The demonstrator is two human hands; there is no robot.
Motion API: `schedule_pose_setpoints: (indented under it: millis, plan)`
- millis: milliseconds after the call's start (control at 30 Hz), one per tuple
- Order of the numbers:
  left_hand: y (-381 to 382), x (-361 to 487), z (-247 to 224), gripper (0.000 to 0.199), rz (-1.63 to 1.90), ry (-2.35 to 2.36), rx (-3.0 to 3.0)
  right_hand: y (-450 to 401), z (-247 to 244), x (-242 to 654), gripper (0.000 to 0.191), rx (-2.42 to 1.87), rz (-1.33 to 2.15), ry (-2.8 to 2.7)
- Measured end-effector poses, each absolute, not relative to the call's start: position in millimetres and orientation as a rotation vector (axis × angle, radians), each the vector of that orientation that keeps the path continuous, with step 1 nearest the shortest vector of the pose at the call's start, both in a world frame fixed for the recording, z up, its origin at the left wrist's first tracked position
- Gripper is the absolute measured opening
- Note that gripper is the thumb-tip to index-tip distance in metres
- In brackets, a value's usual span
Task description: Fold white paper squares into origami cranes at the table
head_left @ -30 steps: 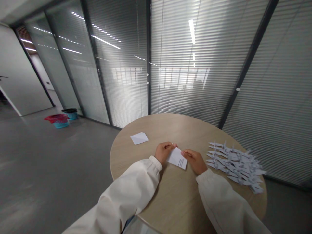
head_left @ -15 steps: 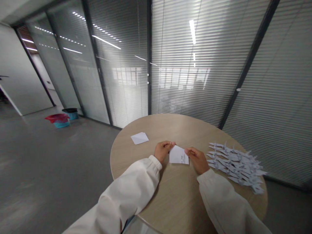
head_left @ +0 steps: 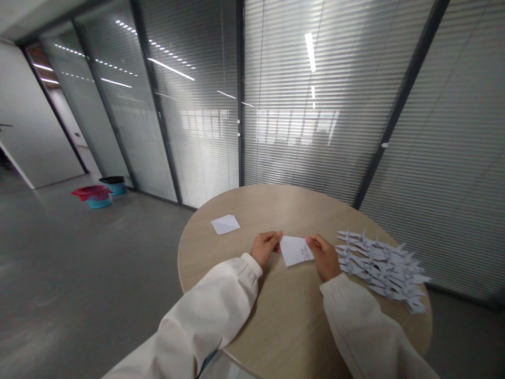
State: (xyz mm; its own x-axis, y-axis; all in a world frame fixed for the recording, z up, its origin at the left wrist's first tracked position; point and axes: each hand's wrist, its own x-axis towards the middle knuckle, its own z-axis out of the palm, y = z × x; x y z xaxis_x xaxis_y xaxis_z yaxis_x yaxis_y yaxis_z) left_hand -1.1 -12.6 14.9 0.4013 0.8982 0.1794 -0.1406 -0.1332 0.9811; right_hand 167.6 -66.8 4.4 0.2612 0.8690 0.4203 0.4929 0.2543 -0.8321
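Note:
Between my hands is a square sheet of white paper (head_left: 294, 250), with printed text near its right side. My left hand (head_left: 266, 248) pinches the sheet at its upper left corner. At the upper right, my right hand (head_left: 324, 256) grips the opposite corner between thumb and fingers. The sheet is held over the middle of the round wooden table (head_left: 284, 310). Just right of my right hand, several folded white paper cranes (head_left: 381, 263) lie packed in rows.
Left of my hands, a small stack of white paper squares (head_left: 225, 224) lies on the table. Beyond the table stands a glass partition with blinds (head_left: 292, 158). Two bins, one with a red liner (head_left: 92, 195) and one with a black liner (head_left: 113, 181), sit on the floor.
The sheet has turned slightly and shifted right between my hands. My right hand has moved a little, from the sheet's side to its upper right corner. My left hand stays nearly in place.

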Motion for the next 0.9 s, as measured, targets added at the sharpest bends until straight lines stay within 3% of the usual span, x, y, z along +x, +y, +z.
schedule_pose_setpoints:
  millis: [333,633,900]
  plan:
    - [-19,0,20,0.057,0.866,0.818,1.489,-67,8,167,0.033,-1.355,0.347,-1.442]
    - [-20,0,11,0.047,0.528,0.653,1.738,-73,12,159,0.027,-1.278,0.261,-1.628]
    - [-5,-1,3,0.045,0.754,0.710,1.533,-74,17,159,0.029,-1.135,0.148,-1.684]
